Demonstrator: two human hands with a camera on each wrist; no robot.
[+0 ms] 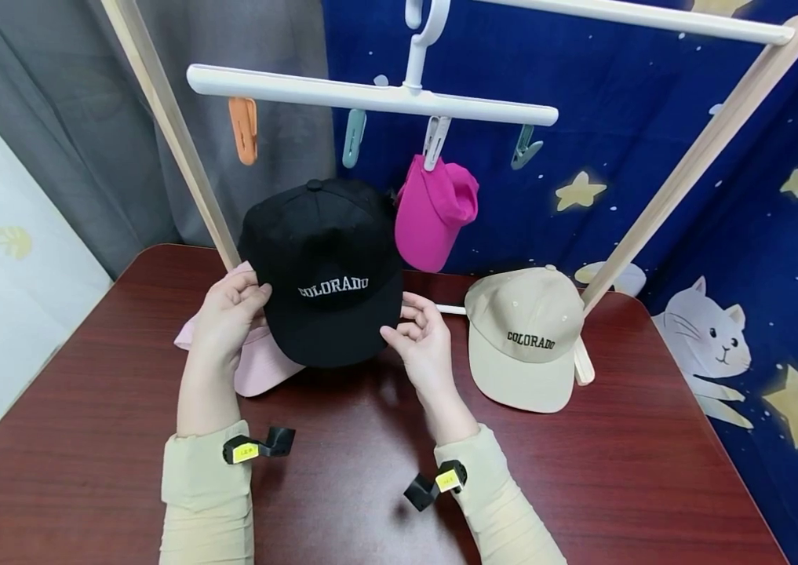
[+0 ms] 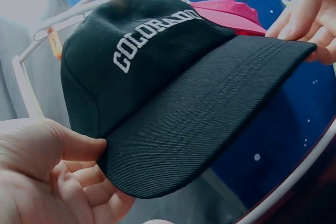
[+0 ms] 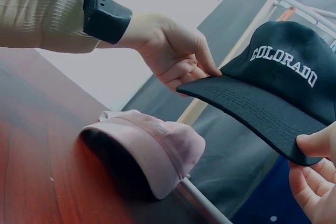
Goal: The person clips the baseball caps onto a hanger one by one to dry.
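Note:
A black cap (image 1: 328,251) with white COLORADO lettering is held up off the table, its front facing me. My left hand (image 1: 226,314) pinches the left edge of its brim, thumb on top and fingers beneath, as the left wrist view shows. At the brim's right edge my right hand (image 1: 425,339) pinches in the same way. Behind and below the black cap a pink cap (image 3: 152,150) lies on the table, partly hidden in the head view. To the right of my right hand sits a beige COLORADO cap (image 1: 526,337).
Above hangs a white hanger (image 1: 370,96) with an orange clip (image 1: 243,130), a teal clip (image 1: 354,138), a white clip (image 1: 435,143) and a green clip (image 1: 526,147). The white clip holds a magenta cap (image 1: 435,212). A wooden rack post (image 1: 695,169) stands on the dark red table (image 1: 342,471).

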